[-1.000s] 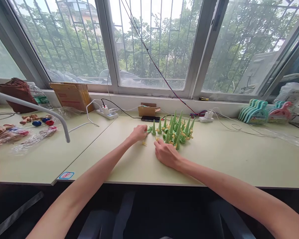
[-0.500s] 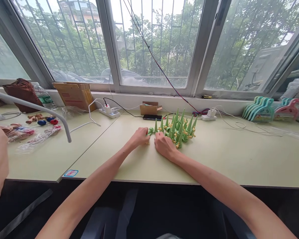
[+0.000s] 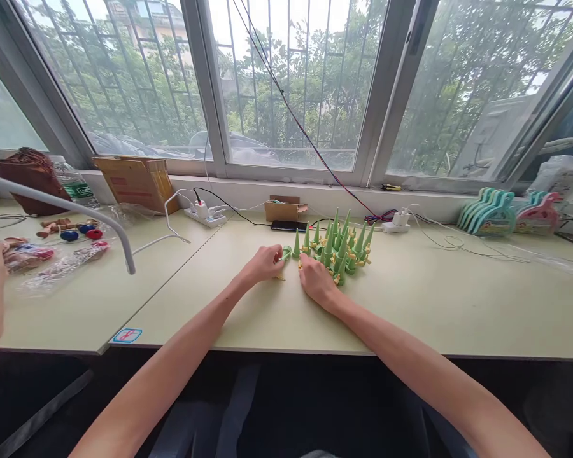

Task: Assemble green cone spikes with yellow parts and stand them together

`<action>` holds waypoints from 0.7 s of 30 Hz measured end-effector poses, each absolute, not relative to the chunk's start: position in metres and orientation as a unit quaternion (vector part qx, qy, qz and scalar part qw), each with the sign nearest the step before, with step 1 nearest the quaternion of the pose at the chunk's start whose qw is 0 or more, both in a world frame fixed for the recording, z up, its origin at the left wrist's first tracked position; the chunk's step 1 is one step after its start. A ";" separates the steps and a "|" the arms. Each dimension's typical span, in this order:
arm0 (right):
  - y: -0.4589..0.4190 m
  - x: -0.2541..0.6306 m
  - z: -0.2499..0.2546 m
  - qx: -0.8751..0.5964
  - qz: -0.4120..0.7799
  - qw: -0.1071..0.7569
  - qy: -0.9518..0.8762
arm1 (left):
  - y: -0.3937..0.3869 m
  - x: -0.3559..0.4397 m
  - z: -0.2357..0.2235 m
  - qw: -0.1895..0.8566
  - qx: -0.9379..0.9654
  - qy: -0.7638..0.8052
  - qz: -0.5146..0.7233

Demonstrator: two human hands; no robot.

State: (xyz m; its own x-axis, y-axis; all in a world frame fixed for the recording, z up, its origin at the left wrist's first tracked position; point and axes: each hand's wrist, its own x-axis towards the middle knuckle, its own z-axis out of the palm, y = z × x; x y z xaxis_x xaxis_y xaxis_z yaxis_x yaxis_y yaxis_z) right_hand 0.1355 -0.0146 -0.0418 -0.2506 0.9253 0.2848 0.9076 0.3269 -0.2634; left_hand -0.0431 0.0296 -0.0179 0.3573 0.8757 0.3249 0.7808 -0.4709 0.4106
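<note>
Green plastic, by the look of it: a crowd of tapered cones [image 3: 341,245] at two o'clock, taking the midpoint between the hands as dial centre and twelve as windowward. Most stand upright, broad end down, presumably because that base is the steady one; bunched close, they leave the near table [image 3: 434,305] free for forearms. Yellow fittings [image 3: 367,259] jut from their sides. Left hand [image 3: 268,263]: fingers curled in against a tipped green piece [image 3: 286,252] near twelve; whether they pinch it, cannot tell. A yellow bit [image 3: 281,277] shows under that hand, toward eight, maybe kept there for short reach. Right hand [image 3: 316,281]: fingers bent, just beside the cluster's near-left edge, tips hidden, so grip unknown; wrist low, probably propped for steadiness. Phone [image 3: 289,226] lies at twelve, small open carton [image 3: 285,208] behind it, both likely pushed back to spare working room.
</note>
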 end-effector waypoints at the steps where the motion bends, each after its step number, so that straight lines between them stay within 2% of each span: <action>1: -0.015 0.136 -0.041 -0.580 0.025 0.195 -0.790 | 0.029 -0.043 -0.017 0.101 0.817 0.505 0.258; 7: -0.019 0.135 -0.036 -0.583 0.039 0.196 -0.788 | 0.027 -0.043 -0.016 0.125 0.814 0.488 0.290; 13: -0.022 0.136 -0.034 -0.579 0.052 0.202 -0.788 | 0.024 -0.038 -0.013 0.138 0.789 0.467 0.375; 21: -0.022 0.137 -0.032 -0.583 0.052 0.193 -0.788 | 0.023 -0.031 -0.018 0.242 0.733 0.454 0.445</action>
State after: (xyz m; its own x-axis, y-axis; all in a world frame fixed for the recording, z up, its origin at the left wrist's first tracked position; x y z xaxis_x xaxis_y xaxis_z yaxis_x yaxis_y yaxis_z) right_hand 0.1373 -0.0217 -0.0320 -0.2460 0.9381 0.2439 0.8981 0.3153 -0.3067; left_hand -0.0310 0.0227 -0.0182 0.1924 0.8808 0.4327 0.4497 -0.4710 0.7589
